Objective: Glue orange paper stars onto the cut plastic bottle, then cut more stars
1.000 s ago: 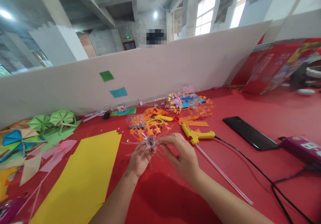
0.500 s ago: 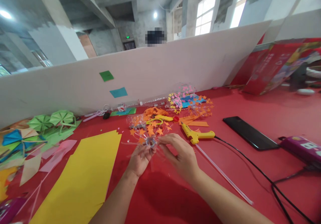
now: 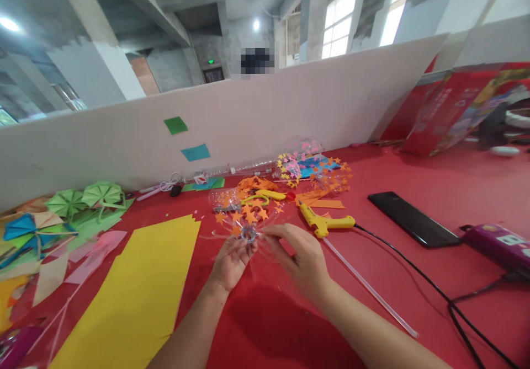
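A clear plastic piece [image 3: 248,234] with fanned strips is being held by its ring-like middle in the left hand [image 3: 231,265]. Orange stars [image 3: 250,214] are being carried on the strips' far side. The right hand [image 3: 305,254] is being held just beside the ring, fingertips close together; their exact grip is being obscured by blur. A yellow glue gun [image 3: 322,224], a black phone [image 3: 414,219] and yellow sheets [image 3: 136,281] are being supported by the red table [image 3: 360,173], which is being bounded at the back by a white partition [image 3: 256,115].
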Available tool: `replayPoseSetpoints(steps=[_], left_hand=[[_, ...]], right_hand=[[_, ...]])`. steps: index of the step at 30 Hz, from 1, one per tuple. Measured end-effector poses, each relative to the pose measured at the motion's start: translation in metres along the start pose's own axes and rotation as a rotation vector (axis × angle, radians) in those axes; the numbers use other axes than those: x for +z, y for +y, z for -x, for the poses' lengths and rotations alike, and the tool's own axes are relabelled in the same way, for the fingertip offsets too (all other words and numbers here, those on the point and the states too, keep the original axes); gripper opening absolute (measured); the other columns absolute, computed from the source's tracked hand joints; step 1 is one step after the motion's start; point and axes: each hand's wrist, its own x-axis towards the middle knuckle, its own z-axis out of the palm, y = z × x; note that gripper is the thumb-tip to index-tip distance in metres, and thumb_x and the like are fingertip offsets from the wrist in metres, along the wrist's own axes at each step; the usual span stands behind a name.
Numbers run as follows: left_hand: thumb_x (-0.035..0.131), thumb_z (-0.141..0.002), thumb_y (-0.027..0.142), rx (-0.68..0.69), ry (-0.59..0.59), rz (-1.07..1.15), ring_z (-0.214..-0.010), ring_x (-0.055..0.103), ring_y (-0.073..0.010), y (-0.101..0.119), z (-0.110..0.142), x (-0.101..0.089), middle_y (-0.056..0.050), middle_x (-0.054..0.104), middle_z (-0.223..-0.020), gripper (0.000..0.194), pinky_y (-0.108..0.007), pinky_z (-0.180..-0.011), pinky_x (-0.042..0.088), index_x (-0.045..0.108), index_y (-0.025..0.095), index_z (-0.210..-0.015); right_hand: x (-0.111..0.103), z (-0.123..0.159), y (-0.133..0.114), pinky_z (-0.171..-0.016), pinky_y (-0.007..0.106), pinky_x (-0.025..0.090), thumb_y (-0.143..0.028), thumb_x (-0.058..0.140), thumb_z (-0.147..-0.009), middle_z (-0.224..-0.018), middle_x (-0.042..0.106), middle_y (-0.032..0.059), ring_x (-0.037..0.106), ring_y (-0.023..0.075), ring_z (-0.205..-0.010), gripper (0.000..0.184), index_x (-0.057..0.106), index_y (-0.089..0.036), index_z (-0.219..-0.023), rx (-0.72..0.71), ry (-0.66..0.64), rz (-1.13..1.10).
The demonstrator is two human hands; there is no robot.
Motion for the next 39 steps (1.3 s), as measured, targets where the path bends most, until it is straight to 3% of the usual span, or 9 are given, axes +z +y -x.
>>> replayPoseSetpoints(steps=[6,13,31,39], left_hand=[[0.073,-0.059,0.005,0.010,-0.002,0.005,-0.064,0.065,-0.0124,0.0000,0.0001,-0.0002,-0.003,0.071,-0.073,0.014,-0.023,-0.062,0.052,0.064,0.013,-0.067],[0.073,-0.058,0.005,0.017,-0.012,0.013,-0.063,0.065,-0.0135,-0.0014,0.0001,-0.0018,-0.004,0.071,-0.072,0.012,-0.025,-0.062,0.052,0.065,0.012,-0.063],[0.074,-0.058,0.006,-0.001,-0.011,0.013,-0.064,0.066,-0.0140,-0.0010,-0.0005,-0.0017,-0.005,0.072,-0.075,0.013,-0.024,-0.061,0.053,0.066,0.012,-0.067],[0.072,-0.059,0.004,0.007,0.003,0.023,-0.062,0.065,-0.0137,-0.0008,0.0001,0.0000,-0.003,0.071,-0.070,0.015,-0.025,-0.061,0.053,0.062,0.013,-0.060]], right_hand=[[0.0016,0.0000,-0.0008,-0.068,0.025,0.054,-0.013,0.053,-0.090,-0.081,0.072,0.0044,0.068,0.0156,-0.073,0.014,0.064,-0.020,-0.096,-0.007,-0.033,-0.051],[0.0032,0.0034,0.0009,-0.068,0.027,0.055,-0.013,0.057,-0.086,-0.082,0.073,0.0035,0.069,0.0164,-0.073,0.010,0.063,-0.021,-0.088,0.141,0.036,-0.061],[0.0039,0.0021,0.0022,-0.071,0.026,0.056,-0.014,0.054,-0.088,-0.085,0.075,0.0054,0.071,0.0167,-0.075,0.013,0.064,-0.020,-0.092,0.089,0.010,0.001],[0.0031,0.0006,0.0007,-0.064,0.024,0.053,-0.015,0.054,-0.089,-0.075,0.073,0.0040,0.069,0.0162,-0.067,0.013,0.065,-0.019,-0.085,0.087,-0.008,0.017]])
